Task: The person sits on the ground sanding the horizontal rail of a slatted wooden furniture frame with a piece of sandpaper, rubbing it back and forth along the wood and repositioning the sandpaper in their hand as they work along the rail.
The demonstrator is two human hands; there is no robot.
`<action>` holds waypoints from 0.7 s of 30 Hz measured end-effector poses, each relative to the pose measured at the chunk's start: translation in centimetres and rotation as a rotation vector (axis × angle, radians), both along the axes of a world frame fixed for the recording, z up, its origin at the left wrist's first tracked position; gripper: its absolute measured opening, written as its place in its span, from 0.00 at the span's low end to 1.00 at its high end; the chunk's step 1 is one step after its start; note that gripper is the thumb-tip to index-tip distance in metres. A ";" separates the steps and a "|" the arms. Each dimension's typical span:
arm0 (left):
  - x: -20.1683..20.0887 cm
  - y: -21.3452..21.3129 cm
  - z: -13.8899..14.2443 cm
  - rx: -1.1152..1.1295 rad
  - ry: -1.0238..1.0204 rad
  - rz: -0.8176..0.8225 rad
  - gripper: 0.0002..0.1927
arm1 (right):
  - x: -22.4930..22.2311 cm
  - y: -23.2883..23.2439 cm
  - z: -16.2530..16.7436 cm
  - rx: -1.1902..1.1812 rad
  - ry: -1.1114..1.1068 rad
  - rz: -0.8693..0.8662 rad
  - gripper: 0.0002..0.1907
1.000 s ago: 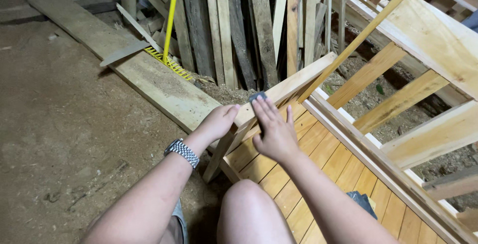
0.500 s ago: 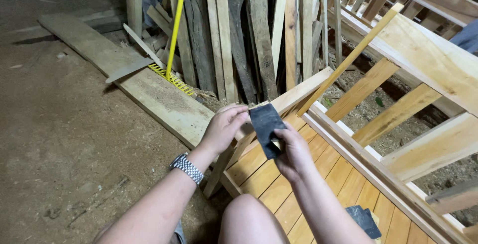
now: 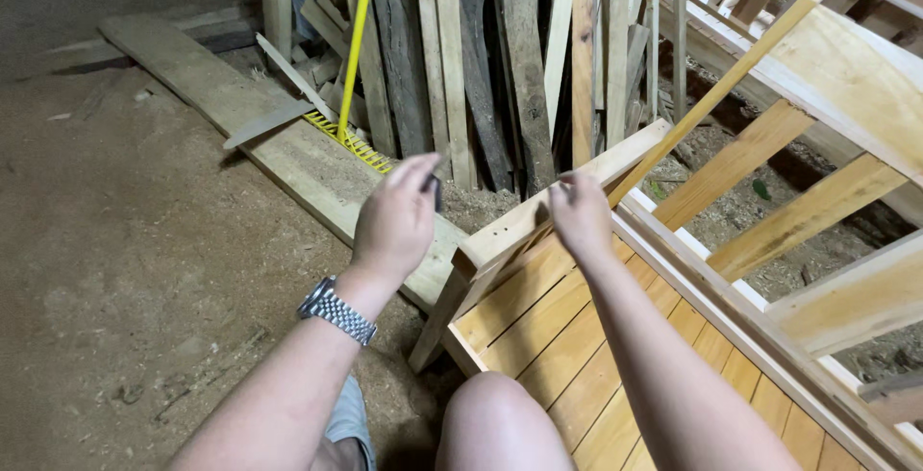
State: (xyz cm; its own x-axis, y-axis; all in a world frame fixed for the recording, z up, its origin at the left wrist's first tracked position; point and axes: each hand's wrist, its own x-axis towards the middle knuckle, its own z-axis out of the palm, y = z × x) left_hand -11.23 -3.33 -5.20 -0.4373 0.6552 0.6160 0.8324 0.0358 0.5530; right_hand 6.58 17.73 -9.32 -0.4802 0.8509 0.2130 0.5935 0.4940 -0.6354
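My left hand (image 3: 394, 221), with a metal watch (image 3: 336, 310) on the wrist, is raised above the dirt floor and pinches a small dark sheet (image 3: 435, 188) at its fingertips. My right hand (image 3: 581, 210) hovers with curled fingers just over the pale top rail (image 3: 524, 224) of a slatted wooden panel (image 3: 538, 332). It is blurred, so I cannot tell if it holds a piece. The two hands are apart, either side of the rail's corner.
A long plank (image 3: 221, 106) lies on the dirt floor (image 3: 115, 269). A yellow-handled rake (image 3: 357, 43) and many boards (image 3: 500, 58) lean at the back. Wooden frames (image 3: 827, 77) stand to the right. My knee (image 3: 500, 423) is low in the middle.
Both hands held the dark sheet together above the rail. They have since pulled apart, the left going left with the dark sheet and the right staying over the rail.
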 end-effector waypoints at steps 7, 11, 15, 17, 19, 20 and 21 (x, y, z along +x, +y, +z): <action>3.9 -1.3 -1.1 -0.522 -0.035 -0.268 0.23 | 0.1 -0.1 -3.0 0.159 -0.186 0.020 0.25; 5.6 -2.5 -1.1 -0.259 0.105 -0.279 0.20 | 0.3 0.0 -2.5 0.156 -0.178 0.042 0.26; 6.8 -2.1 -1.7 -0.185 0.316 -0.182 0.21 | -0.2 -0.1 -1.7 0.124 -0.290 0.027 0.27; 6.9 -1.2 -1.8 -0.200 0.313 -0.134 0.21 | -0.5 -0.2 -1.2 0.114 -0.359 0.038 0.29; 7.4 -0.7 -1.9 -0.216 0.278 -0.095 0.20 | -0.7 -0.2 -0.6 0.116 -0.433 0.060 0.31; 7.7 -0.7 -1.9 -0.233 0.294 -0.080 0.21 | -0.8 -0.2 -0.3 0.106 -0.473 0.071 0.31; 8.1 -1.0 -2.0 -0.247 0.309 -0.067 0.21 | -0.8 -0.1 0.0 0.097 -0.515 0.079 0.32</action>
State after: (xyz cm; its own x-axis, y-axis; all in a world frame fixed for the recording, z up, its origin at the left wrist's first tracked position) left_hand -3.13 -4.33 -7.18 -0.2076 0.8209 0.5320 0.9631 0.0764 0.2580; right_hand 5.76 17.63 -9.28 -0.6052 0.7960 0.0084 0.7752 0.5917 -0.2211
